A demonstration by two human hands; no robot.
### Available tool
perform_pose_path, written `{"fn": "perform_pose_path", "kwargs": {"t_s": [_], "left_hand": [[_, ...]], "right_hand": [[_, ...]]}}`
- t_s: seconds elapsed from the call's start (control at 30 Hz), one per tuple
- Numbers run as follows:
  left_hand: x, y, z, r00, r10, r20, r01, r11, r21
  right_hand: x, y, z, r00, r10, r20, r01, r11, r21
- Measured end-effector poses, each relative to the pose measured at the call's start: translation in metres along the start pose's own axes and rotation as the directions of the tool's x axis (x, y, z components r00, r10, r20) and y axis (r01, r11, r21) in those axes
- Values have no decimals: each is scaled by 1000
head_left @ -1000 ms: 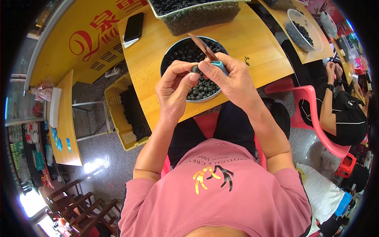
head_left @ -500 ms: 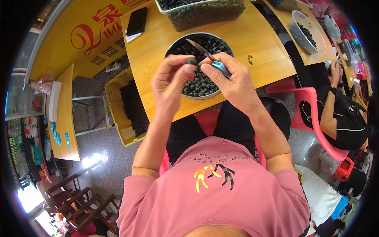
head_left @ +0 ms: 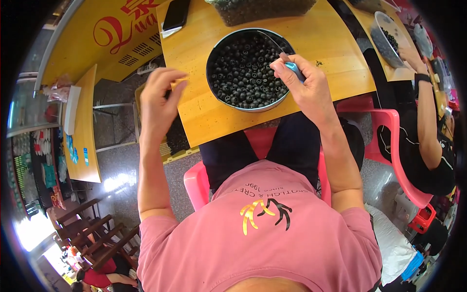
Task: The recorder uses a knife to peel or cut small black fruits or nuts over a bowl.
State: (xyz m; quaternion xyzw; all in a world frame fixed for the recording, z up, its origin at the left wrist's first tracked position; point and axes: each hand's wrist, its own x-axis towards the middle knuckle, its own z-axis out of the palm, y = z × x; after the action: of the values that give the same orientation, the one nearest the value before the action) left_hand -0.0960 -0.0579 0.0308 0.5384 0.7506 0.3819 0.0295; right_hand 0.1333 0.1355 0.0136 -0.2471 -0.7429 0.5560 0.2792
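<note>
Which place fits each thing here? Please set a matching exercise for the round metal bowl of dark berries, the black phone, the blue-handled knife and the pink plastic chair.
Things:
1. round metal bowl of dark berries
2. black phone
3. blue-handled knife
4. pink plastic chair

Places:
A. under the seated person
B. in the right hand
C. far left corner of the wooden table
D. middle of the table, in front of the person

Pairs: 1-D, 2-C, 3-B, 4-A

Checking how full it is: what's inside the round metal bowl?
The bowl holds a heap of small dark round fruits. The right hand covers its right edge; the bottom is hidden.
</note>
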Motion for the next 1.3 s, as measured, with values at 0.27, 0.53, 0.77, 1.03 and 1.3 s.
{"fn": "perform_pose_path", "kwargs": {"t_s": [0.27, 0.53, 0.77, 1.03, 1.3], "left_hand": [[53, 27, 57, 700, 223, 679, -438, 885, 161], [51, 31, 62, 694, 175, 698, -401, 899, 174], [56, 23, 55, 757, 209, 619, -302, 952, 47], [51, 23, 54, 868, -43, 494, 378, 702, -603], [38, 35, 70, 931, -45, 363, 337, 491, -803]], "right_hand": [[-8, -12, -6, 1000, -6, -17, 6, 1000, 2], [-6, -1, -2, 1000, -4, -1, 4, 1000, 17], [-2, 2, 1, 998, -58, -16, 58, 997, 42], [-1, -8, 16, 998, 12, 67, -25, 981, 191], [-1, -15, 18, 992, 82, 94, -111, 922, 372]]}}
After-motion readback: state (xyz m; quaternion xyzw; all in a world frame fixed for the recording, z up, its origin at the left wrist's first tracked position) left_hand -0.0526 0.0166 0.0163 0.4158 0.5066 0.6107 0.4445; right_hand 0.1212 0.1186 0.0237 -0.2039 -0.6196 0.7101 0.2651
